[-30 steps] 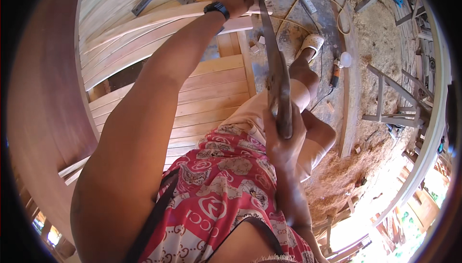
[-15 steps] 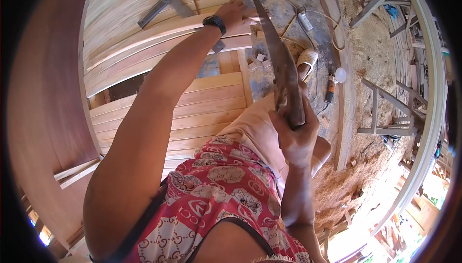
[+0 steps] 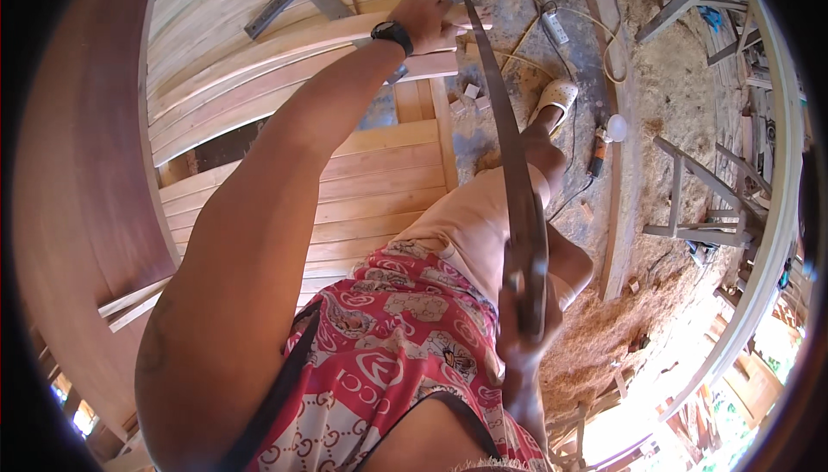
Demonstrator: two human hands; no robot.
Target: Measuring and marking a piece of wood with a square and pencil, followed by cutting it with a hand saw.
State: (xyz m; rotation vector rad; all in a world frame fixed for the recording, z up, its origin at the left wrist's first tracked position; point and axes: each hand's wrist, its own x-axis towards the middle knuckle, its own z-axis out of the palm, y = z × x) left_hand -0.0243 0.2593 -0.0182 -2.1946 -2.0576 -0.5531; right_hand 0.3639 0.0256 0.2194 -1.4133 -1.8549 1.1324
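Note:
My right hand (image 3: 522,325) is closed round the handle of a handsaw (image 3: 509,127), drawn back close to my body. Its long dark blade points away from me, with the tip by the end of a pale wooden strip (image 3: 371,28). My left hand (image 3: 424,19), with a black watch at the wrist, grips that strip near its right end. The fingers curl partly out of sight over the wood. Whether the saw teeth touch the strip I cannot tell. A metal square (image 3: 302,2) lies on the slats just left of the hand.
Slatted wooden panels (image 3: 379,187) lie under my left arm, with a dark gap between them. Small wood offcuts (image 3: 471,91), a white power strip (image 3: 555,28), cords and an orange-black power tool (image 3: 597,154) are on the floor. Wooden trestles (image 3: 707,183) and sawdust lie to the right.
My right hand has pulled the saw back toward my body, and the blade now lies straighter. My left hand stays on the strip, having shifted slightly in view.

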